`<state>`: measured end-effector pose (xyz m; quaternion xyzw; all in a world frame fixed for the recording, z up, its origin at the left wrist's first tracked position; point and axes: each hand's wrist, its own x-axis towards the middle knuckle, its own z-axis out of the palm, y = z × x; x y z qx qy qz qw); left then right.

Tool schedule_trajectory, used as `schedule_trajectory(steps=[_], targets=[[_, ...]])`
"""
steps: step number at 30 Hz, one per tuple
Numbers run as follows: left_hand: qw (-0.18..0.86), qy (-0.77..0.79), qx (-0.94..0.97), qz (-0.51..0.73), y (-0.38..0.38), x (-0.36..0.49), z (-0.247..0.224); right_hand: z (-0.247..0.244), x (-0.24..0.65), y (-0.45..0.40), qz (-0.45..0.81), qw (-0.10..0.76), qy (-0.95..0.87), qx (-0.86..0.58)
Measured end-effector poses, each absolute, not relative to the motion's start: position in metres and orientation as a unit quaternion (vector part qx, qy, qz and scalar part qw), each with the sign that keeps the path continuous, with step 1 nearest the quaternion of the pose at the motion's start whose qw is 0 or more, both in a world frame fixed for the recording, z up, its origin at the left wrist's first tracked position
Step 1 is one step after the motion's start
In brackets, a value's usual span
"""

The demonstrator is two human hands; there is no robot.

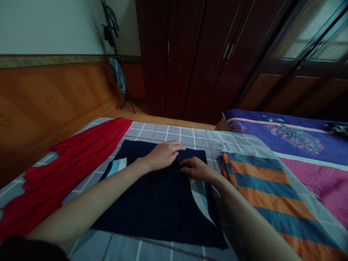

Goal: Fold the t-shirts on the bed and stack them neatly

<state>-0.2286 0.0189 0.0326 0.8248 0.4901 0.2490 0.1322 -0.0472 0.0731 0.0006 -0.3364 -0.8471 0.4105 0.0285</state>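
Note:
A dark navy garment [160, 206] lies folded flat in front of me, with curved white and light-blue panels along both sides; whether it is a shirt or shorts I cannot tell. My left hand [165, 154] rests on its upper part, fingers stretched out to the right. Close by, my right hand [197, 168] touches the cloth above the right-hand panel, its fingers loosely bent and apart. Neither hand visibly grips the fabric. Both forearms reach across the garment from the near side.
A grey checked sheet [154, 250] covers the surface below. Rumpled red cloth [73, 166] lies left, and a folded orange-and-teal striped cloth [272, 192] lies right. Beyond are a purple and pink bedspread [261, 125], a dark wardrobe [187, 61] and a coat stand [115, 47].

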Motion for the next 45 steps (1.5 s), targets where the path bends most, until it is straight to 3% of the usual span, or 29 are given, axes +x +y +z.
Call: schedule_trajectory(steps=[4, 7, 16, 23, 33, 41, 45], targets=[[0.145, 0.486, 0.857, 0.09, 0.071, -0.244, 0.011, -0.004, -0.044, 0.077, 0.41, 0.028, -0.841, -0.353], [0.179, 0.465, 0.866, 0.056, 0.083, -0.245, 0.004, -0.01, -0.043, 0.081, 0.411, 0.029, -0.836, -0.363], [0.228, 0.519, 0.817, 0.101, 0.096, -0.255, 0.015, -0.012, -0.047, 0.081, 0.408, 0.028, -0.829, -0.381], [0.158, 0.576, 0.79, 0.14, 0.087, -0.253, -0.009, -0.006, -0.047, 0.077, 0.392, 0.032, -0.831, -0.393], [0.052, 0.663, 0.711, 0.23, 0.032, -0.334, 0.02, -0.005, -0.049, 0.078, 0.385, 0.022, -0.832, -0.399], [0.049, 0.747, 0.602, 0.279, -0.003, -0.371, -0.03, -0.006, -0.045, 0.077, 0.38, 0.007, -0.841, -0.385], [0.072, 0.745, 0.603, 0.277, -0.003, -0.369, -0.035, 0.019, -0.05, 0.074, 0.288, -0.033, -0.89, -0.352]])
